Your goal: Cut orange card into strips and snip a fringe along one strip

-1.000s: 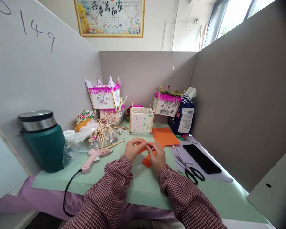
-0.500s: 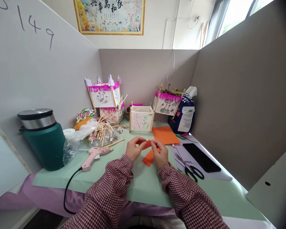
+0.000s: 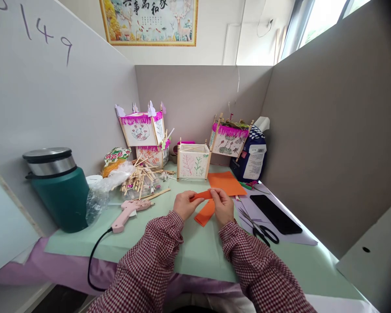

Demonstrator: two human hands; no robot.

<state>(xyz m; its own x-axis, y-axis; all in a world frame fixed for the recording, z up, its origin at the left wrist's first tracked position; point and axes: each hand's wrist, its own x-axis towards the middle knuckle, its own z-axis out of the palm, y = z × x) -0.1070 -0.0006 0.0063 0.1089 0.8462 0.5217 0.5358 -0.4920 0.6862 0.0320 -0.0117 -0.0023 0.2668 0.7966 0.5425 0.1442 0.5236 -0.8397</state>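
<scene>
Left of the scissors [image 3: 254, 225], your left hand [image 3: 184, 205] and right hand [image 3: 224, 207] pinch orange strip [image 3: 202, 196]; align edges, tension light.

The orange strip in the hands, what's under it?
Below the strip, I see more orange paper and the green mat. The right hand partly hides that paper, so I can't tell whether it joins the strip.

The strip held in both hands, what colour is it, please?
The strip is orange in the head view.
</scene>
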